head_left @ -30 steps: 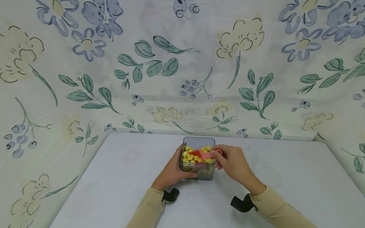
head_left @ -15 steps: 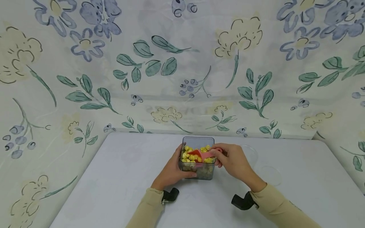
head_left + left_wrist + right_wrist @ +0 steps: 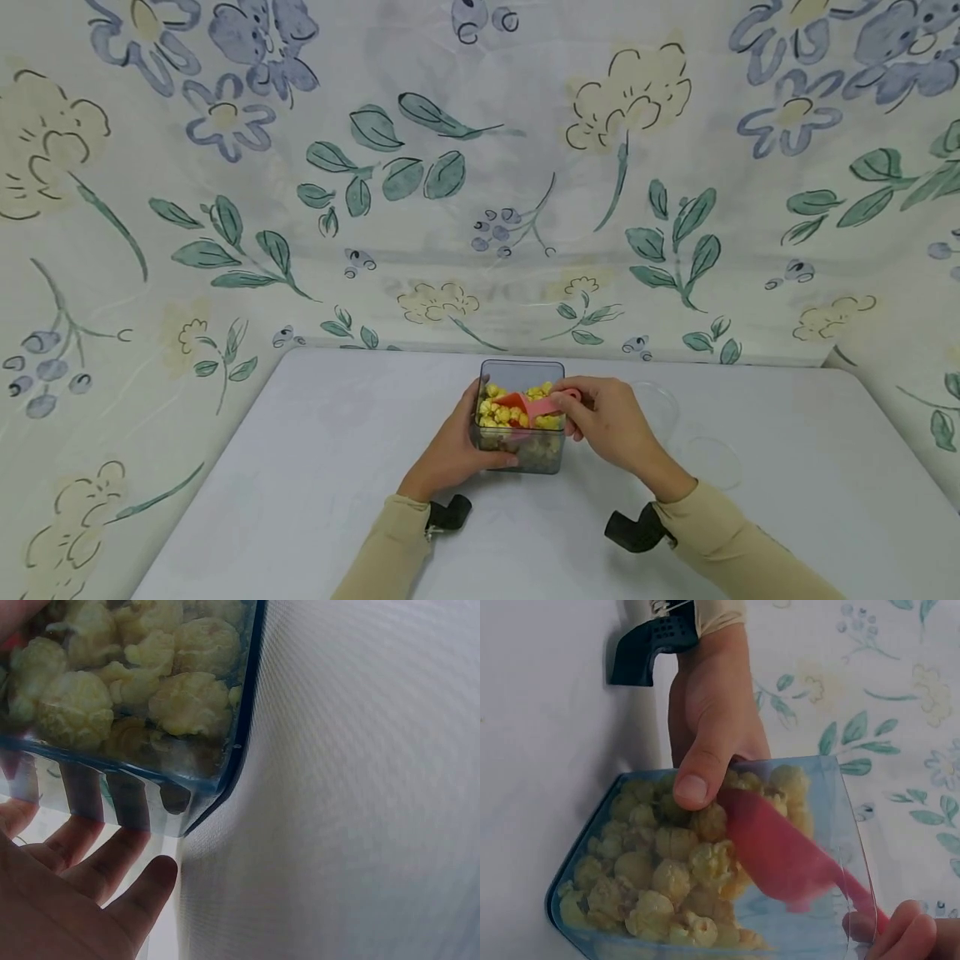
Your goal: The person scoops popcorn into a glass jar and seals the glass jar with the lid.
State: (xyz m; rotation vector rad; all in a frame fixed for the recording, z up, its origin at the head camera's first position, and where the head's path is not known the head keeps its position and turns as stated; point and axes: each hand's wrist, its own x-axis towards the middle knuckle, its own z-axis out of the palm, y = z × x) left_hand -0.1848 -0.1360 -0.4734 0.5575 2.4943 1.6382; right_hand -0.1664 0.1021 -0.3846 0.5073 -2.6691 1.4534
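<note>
A clear bluish plastic container stands on the table, holding yellow popcorn. My left hand grips it from the left, thumb across the front; in the left wrist view its fingers reach along the wall. With thumb and fingers, my right hand pinches the handle of a pink scoop at the container's right rim. In the right wrist view the scoop's bowl lies inside the container, against the popcorn, tilted down from the handle. Part of the bowl is hidden among the pieces.
Two clear, round, flat-looking things, one nearer the back and one nearer the front, lie on the white table beside my right forearm. A floral cloth rises behind the table's back edge and at both sides.
My right hand and the scoop have shifted very slightly left. My left hand and the container have stayed in place.
</note>
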